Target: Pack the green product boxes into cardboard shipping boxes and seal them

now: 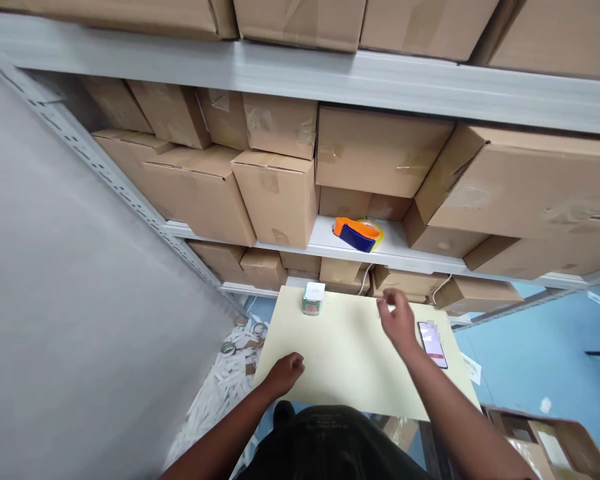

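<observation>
My left hand (285, 375) hovers over the near left part of a small cream table (340, 347), its fingers curled into a loose fist and nothing showing in them. Farther right and forward is my right hand (399, 321), raised above the tabletop. Its thumb and fingers bend toward each other around a small gap, and I see nothing held there. To the right of that hand lies a phone (433, 345) with its screen lit. A small green and white box (313, 299) stands at the table's far left corner, apart from both hands.
Metal shelving (300, 70) full of cardboard boxes (275, 197) rises behind the table. An orange and blue tape dispenser (356, 235) rests on the middle shelf. White paper strips (215, 393) cover the floor at left. An open carton (550, 440) sits at lower right.
</observation>
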{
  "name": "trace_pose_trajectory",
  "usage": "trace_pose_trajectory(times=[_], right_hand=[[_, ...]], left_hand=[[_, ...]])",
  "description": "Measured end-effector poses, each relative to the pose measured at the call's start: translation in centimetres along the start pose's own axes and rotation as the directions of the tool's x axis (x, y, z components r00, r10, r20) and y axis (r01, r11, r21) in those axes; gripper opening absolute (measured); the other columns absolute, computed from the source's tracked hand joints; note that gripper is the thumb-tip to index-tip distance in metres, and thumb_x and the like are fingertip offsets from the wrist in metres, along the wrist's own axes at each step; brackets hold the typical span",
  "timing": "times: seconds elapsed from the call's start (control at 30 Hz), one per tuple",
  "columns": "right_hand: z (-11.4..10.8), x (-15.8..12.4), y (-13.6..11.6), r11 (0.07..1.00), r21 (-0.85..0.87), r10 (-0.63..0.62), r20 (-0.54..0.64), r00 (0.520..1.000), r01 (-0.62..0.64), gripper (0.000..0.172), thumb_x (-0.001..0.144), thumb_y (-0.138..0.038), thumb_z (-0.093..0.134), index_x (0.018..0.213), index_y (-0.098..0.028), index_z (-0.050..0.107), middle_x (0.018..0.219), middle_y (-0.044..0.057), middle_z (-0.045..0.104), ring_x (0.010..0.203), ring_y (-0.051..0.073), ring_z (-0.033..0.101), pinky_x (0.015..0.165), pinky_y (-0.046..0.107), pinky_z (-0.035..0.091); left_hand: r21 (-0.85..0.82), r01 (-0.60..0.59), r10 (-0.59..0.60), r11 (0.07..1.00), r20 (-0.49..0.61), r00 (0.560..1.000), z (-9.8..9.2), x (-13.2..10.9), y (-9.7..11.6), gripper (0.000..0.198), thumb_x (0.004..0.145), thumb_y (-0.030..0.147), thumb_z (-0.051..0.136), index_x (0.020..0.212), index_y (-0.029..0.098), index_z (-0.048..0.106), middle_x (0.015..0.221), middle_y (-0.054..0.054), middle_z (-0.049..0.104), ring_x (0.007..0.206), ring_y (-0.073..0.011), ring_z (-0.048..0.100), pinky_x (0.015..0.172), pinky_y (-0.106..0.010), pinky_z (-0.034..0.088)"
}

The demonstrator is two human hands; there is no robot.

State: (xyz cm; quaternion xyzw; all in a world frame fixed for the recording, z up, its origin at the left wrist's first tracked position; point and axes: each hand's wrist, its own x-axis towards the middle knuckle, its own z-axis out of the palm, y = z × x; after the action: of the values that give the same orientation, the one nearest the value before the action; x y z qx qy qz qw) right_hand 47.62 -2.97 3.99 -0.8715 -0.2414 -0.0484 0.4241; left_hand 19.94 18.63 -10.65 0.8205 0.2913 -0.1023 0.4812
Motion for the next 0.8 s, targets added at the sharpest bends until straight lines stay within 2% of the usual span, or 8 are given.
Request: trace_pose_trajectory(times=[0.07, 0.13, 0.27, 0.37, 0.47, 0.57, 0.7, 0.8], right_hand=[[-2.4, 5.9, -2.6, 0.952, -0.151, -0.278, -0.060, 0.959, 0.266, 0.041, 0.095, -0.048, 0.054, 0.124, -0.019, 0.062, 0.125, 0.016, 0.066, 0.119, 0.032, 0.059, 0.104, 0.049, 0.047], [-3.0, 11.4, -5.0, 0.854, -0.278, -0.446, 0.041, 0.894, 0.439, 0.051, 0.094, -0.047, 0.059, 0.134, -0.016, 0.058, 0.142, 0.020, 0.057, 0.131, 0.035, 0.050, 0.109, 0.051, 0.041], [-0.9, 18.6, -7.5, 0.812, -0.407, -0.341, 0.249, 0.907, 0.417, 0.056, 0.096, -0.048, 0.059, 0.130, -0.003, 0.062, 0.150, 0.025, 0.050, 0.132, 0.036, 0.043, 0.105, 0.050, 0.041], [-0.7, 19.2, -6.8, 0.811, -0.357, -0.349, 0.340, 0.873, 0.463, 0.056, 0.099, -0.050, 0.052, 0.124, -0.002, 0.066, 0.143, 0.023, 0.057, 0.127, 0.034, 0.045, 0.101, 0.047, 0.043], [-2.6, 14.9, -3.5, 0.800, -0.262, -0.480, 0.258, 0.838, 0.539, 0.055, 0.098, -0.053, 0.052, 0.125, -0.008, 0.069, 0.149, 0.020, 0.054, 0.134, 0.033, 0.041, 0.112, 0.046, 0.037], [-4.5, 6.6, 2.4, 0.809, -0.112, -0.545, 0.226, 0.807, 0.577, 0.055, 0.095, -0.059, 0.053, 0.130, -0.018, 0.067, 0.151, 0.014, 0.053, 0.137, 0.033, 0.044, 0.117, 0.049, 0.035], [-3.6, -4.5, 11.9, 0.903, -0.088, -0.350, 0.418, 0.838, 0.421, 0.060, 0.090, -0.067, 0.047, 0.110, -0.018, 0.074, 0.150, 0.016, 0.054, 0.135, 0.036, 0.049, 0.114, 0.050, 0.042], [-0.5, -9.3, 16.5, 0.929, -0.186, -0.162, 0.573, 0.804, 0.320, 0.058, 0.083, -0.067, 0.046, 0.097, -0.019, 0.075, 0.146, 0.017, 0.056, 0.137, 0.042, 0.048, 0.115, 0.055, 0.040]], left_hand=[[-0.056, 0.025, -0.028, 0.998, -0.054, 0.998, 1.4, -1.4, 0.7, 0.020, 0.088, 0.031, 0.055, 0.103, 0.022, 0.067, 0.109, -0.006, 0.076, 0.106, -0.0235, 0.070, 0.093, -0.032, 0.050], [-0.089, 0.044, -0.053, 0.995, -0.106, 0.993, 3.3, -2.8, 1.9, 0.020, 0.088, 0.032, 0.054, 0.102, 0.023, 0.067, 0.106, -0.005, 0.077, 0.104, -0.0234, 0.070, 0.093, -0.032, 0.051], [-0.105, 0.041, -0.061, 0.994, -0.194, 0.979, 7.8, -5.5, 5.4, 0.021, 0.087, 0.033, 0.055, 0.100, 0.022, 0.068, 0.099, -0.005, 0.076, 0.097, -0.0229, 0.070, 0.089, -0.032, 0.052], [-0.114, -0.002, -0.026, 0.993, -0.239, 0.971, 10.5, -7.9, 7.6, 0.024, 0.087, 0.033, 0.056, 0.104, 0.021, 0.069, 0.104, -0.006, 0.075, 0.098, -0.0223, 0.069, 0.088, -0.031, 0.052], [-0.082, -0.038, 0.017, 0.996, -0.246, 0.969, 11.7, -10.9, 8.5, 0.026, 0.087, 0.034, 0.057, 0.108, 0.023, 0.069, 0.110, -0.006, 0.074, 0.100, -0.0227, 0.068, 0.090, -0.032, 0.051], [-0.049, -0.010, -0.004, 0.999, -0.260, 0.966, 11.8, -14.0, 7.8, 0.025, 0.086, 0.033, 0.058, 0.106, 0.024, 0.071, 0.108, -0.006, 0.074, 0.099, -0.0244, 0.068, 0.090, -0.034, 0.051], [-0.064, 0.074, -0.091, 0.995, -0.332, 0.939, 11.9, -17.6, 5.8, 0.024, 0.085, 0.031, 0.058, 0.102, 0.023, 0.071, 0.104, -0.007, 0.074, 0.097, -0.0251, 0.068, 0.086, -0.033, 0.051], [-0.070, 0.094, -0.112, 0.993, -0.353, 0.929, 12.5, -20.0, 3.9, 0.026, 0.085, 0.032, 0.058, 0.104, 0.023, 0.072, 0.105, -0.007, 0.075, 0.097, -0.0247, 0.068, 0.087, -0.033, 0.051]])
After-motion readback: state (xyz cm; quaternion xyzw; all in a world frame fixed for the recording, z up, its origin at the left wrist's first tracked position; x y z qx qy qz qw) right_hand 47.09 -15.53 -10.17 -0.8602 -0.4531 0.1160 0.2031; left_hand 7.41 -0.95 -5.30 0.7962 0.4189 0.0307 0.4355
